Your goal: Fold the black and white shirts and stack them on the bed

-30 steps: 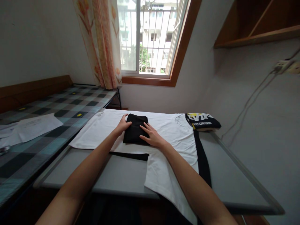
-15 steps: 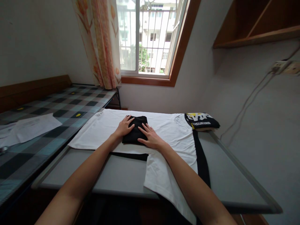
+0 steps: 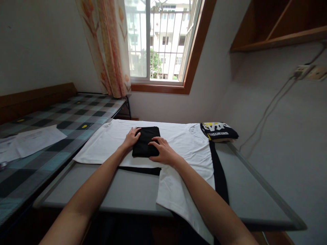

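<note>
A folded black cloth (image 3: 144, 143), roughly square, lies on a spread white T-shirt (image 3: 176, 134). My left hand (image 3: 131, 137) rests along the cloth's left edge, fingers stretched forward and open. At the right edge is my right hand (image 3: 164, 152), its fingers apart and slightly bent over the cloth, with the thumb near the lower corner. Neither hand grips the cloth. One white sleeve of the T-shirt hangs over the table's front edge beneath my right forearm. Black fabric (image 3: 219, 170) shows from under the T-shirt at the right and along its near side.
The grey table (image 3: 135, 190) carries a folded black garment (image 3: 219, 132) with white and yellow print at its far right. To the left stands a bed with a checkered cover (image 3: 58, 114) and papers (image 3: 38, 139). A wooden shelf (image 3: 278, 42) juts from the right wall.
My fingers have drawn back from the middle of the black cloth toward its sides. The right fingers are now more bent. The cloth looks flatter and smoother.
</note>
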The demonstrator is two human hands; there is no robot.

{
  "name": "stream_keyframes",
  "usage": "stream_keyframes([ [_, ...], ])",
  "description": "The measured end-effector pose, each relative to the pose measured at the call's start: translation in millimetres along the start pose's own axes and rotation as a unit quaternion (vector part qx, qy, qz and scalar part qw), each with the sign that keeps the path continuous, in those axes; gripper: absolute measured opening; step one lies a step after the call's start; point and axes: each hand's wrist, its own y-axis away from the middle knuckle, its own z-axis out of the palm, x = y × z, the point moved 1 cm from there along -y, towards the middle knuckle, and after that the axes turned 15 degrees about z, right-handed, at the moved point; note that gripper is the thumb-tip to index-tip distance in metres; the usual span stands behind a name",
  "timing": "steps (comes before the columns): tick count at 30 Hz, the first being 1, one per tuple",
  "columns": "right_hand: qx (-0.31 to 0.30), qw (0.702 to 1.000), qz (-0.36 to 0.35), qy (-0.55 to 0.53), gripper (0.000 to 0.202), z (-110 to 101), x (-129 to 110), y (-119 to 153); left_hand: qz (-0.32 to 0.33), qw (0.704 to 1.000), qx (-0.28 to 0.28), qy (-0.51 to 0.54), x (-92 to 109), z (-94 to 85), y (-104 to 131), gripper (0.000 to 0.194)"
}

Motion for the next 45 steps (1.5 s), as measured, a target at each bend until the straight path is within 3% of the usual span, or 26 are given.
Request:
stream_keyframes([
  [4,-0.006,1.000,-0.011,0.004,0.056,3,-3,0,0.007,0.999,0.005,0.034,-4,-3.5,-3,0.041],
  [7,-0.006,1.000,-0.012,0.015,0.051,5,-4,-2,-0.023,0.992,0.032,0.119,-2,-5.3,-2,0.038],
  [11,-0.022,0.998,-0.020,0.046,0.047,4,-6,-5,-0.052,0.949,0.076,0.300,3,-5.6,3,0.045],
  [13,-0.031,0.997,-0.023,0.072,0.043,0,-5,-9,-0.049,0.951,0.078,0.297,4,-7.4,4,0.045],
  [15,-0.026,0.995,-0.018,0.098,0.039,-6,0,-12,-0.036,0.971,0.069,0.225,6,-10.9,3,0.041],
  [19,0.056,0.987,0.074,0.130,0.033,-27,30,-14,0.008,0.993,0.024,0.119,13,-16.0,4,0.035],
  [24,0.164,0.942,0.278,0.095,0.037,-42,76,-9,0.018,0.975,-0.043,0.216,29,-14.6,13,0.046],
  [26,0.183,0.934,0.300,0.060,0.038,-41,83,-9,0.021,0.970,-0.061,0.236,32,-16.1,14,0.054],
  [28,0.187,0.944,0.271,0.036,0.035,-37,79,-11,0.037,0.970,-0.073,0.228,33,-20.0,13,0.060],
  [31,0.159,0.971,0.176,0.023,0.035,-29,60,-12,0.056,0.975,-0.080,0.202,32,-27.3,9,0.051],
  [35,0.053,0.994,0.085,0.049,0.049,-17,35,-9,0.055,0.974,-0.075,0.208,32,-30.2,9,0.036],
  [40,-0.053,0.990,0.089,0.093,0.076,-6,27,-4,0.061,0.979,-0.025,0.193,32,-25.5,15,0.036],
  [45,-0.092,0.984,0.111,0.104,0.086,-3,27,-2,0.097,0.983,-0.025,0.153,27,-24.0,14,0.035],
])
